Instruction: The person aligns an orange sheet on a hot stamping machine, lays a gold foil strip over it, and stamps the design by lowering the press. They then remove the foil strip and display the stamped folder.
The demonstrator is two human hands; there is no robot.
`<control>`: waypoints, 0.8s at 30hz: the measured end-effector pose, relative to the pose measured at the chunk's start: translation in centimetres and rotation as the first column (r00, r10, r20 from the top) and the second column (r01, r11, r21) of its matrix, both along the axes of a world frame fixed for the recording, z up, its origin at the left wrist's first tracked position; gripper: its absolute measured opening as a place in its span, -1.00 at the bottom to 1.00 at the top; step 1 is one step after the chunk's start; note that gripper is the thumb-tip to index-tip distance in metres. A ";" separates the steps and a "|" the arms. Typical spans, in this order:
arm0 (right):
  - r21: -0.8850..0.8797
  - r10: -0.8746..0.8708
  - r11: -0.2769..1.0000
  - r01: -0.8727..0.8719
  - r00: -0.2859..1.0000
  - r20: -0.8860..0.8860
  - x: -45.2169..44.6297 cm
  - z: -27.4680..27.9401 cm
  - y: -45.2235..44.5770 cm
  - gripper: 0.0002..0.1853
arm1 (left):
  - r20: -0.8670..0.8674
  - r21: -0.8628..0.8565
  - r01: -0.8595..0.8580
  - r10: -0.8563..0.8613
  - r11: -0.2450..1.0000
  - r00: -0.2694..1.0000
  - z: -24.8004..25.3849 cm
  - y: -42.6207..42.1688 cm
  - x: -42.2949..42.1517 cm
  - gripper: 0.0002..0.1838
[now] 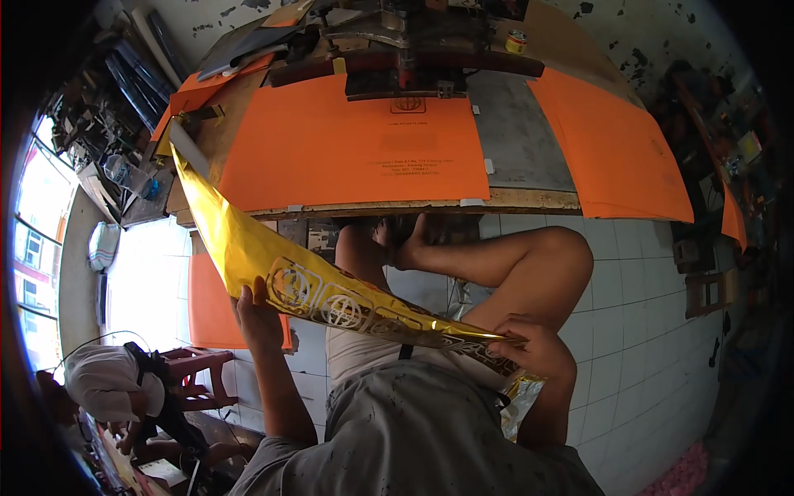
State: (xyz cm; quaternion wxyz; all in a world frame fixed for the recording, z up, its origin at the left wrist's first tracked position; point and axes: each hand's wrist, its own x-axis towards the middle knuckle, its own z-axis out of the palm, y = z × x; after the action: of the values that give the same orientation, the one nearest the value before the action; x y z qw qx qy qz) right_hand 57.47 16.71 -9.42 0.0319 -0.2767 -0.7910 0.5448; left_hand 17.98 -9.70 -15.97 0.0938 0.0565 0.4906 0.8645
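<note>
A long gold foil sheet [227,233] stretches over my lap, with cut-out emblem shapes along its lower part. My left hand [258,318] grips its lower edge near the first emblem, fingers closed on it. At the other end my right hand [529,345] pinches the narrowed, gathered foil, and a crumpled piece hangs below it. The foil's upper left end reaches the workbench corner. On the bench lies a printed orange sheet [306,157] under a dark metal press [405,70].
More orange sheets [616,153] lie at the bench's right. A small yellow tin [516,41] stands at the back. At the lower left, another person [107,384] bends beside a red stool [203,376]. An orange stack [217,302] is left of my legs.
</note>
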 end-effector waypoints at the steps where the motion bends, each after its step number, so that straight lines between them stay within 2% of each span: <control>1: -0.017 -0.020 1.000 0.020 1.000 -0.020 0.3 0.2 0.1 -0.76 | -0.028 0.004 0.012 -0.012 1.000 1.000 0.1 0.1 -0.3 -0.42; 3: -0.052 -0.064 0.997 0.061 0.996 -0.055 1.4 0.5 0.7 -0.77 | -0.082 0.011 0.039 -0.038 0.999 0.996 0.7 0.3 -1.0 -0.35; 6: -0.019 -0.096 0.995 0.095 0.994 -0.057 2.7 1.2 1.9 -0.79 | -0.236 -0.189 0.282 -0.322 0.941 0.917 2.2 -0.2 -2.0 -0.33; 7: -0.024 -0.109 0.994 0.108 0.991 -0.082 3.1 1.5 2.5 -0.76 | -0.272 -0.353 0.204 -0.309 0.913 0.911 2.6 0.0 -2.3 -0.31; 10: 0.136 -0.115 0.982 0.128 0.989 -0.097 5.0 1.9 4.6 -0.71 | -0.333 -0.457 0.058 -0.231 0.888 0.914 5.7 1.1 -2.3 -0.34; 11: 0.129 -0.137 0.980 0.153 0.983 -0.124 5.4 1.9 5.0 -0.72 | -0.366 -0.487 -0.046 -0.156 0.872 0.917 5.9 1.3 -3.3 -0.42; 12: 0.123 -0.158 0.976 0.177 0.976 -0.151 5.6 2.0 5.5 -0.73 | -0.469 -0.567 -0.198 -0.116 0.799 0.876 6.4 1.4 -4.3 -0.53; 14: 0.104 -0.232 0.962 0.252 0.957 -0.172 5.7 2.6 6.6 -0.75 | -0.664 -0.613 -0.444 -0.123 0.653 0.737 7.1 1.7 -7.3 -0.61; 16: 0.074 -0.337 0.934 0.351 0.929 -0.153 5.7 3.6 7.5 -0.75 | -0.821 -0.527 -0.583 -0.194 0.618 0.536 9.1 3.4 -10.6 -0.64; 17: 0.184 -0.334 0.913 0.364 0.926 -0.175 5.9 3.1 8.4 -0.71 | -0.841 -0.521 -0.564 -0.274 0.641 0.466 9.9 4.4 -12.8 -0.62; 18: 0.223 -0.341 0.902 0.370 0.927 -0.159 5.7 3.4 9.2 -0.70 | -0.853 -0.517 -0.543 -0.349 0.661 0.387 10.7 5.4 -15.1 -0.61; 20: 0.297 -0.365 0.872 0.388 0.921 -0.134 5.0 4.3 10.9 -0.68 | -0.821 -0.546 -0.645 -0.494 0.535 0.286 11.2 7.4 -19.4 -0.57; 21: 0.364 -0.352 0.862 0.353 0.933 -0.071 4.7 5.1 11.8 -0.68 | -0.800 -0.565 -0.630 -0.542 0.533 0.258 11.1 8.2 -21.4 -0.56; 23: 0.396 -0.365 0.846 0.356 0.929 -0.056 4.3 5.7 14.0 -0.70 | -0.746 -0.605 -0.599 -0.636 0.524 0.196 10.3 9.7 -25.0 -0.54; 24: 0.410 -0.373 0.839 0.358 0.927 -0.046 4.3 5.8 15.1 -0.71 | -0.713 -0.614 -0.627 -0.678 0.479 0.180 9.8 10.3 -26.2 -0.53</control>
State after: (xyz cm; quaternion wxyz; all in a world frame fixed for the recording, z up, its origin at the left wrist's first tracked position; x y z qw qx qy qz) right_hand 61.74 31.85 -3.58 0.1785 -0.4188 -0.8207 0.3452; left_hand -8.22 0.55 -6.14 -0.2120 0.5487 0.7814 0.2083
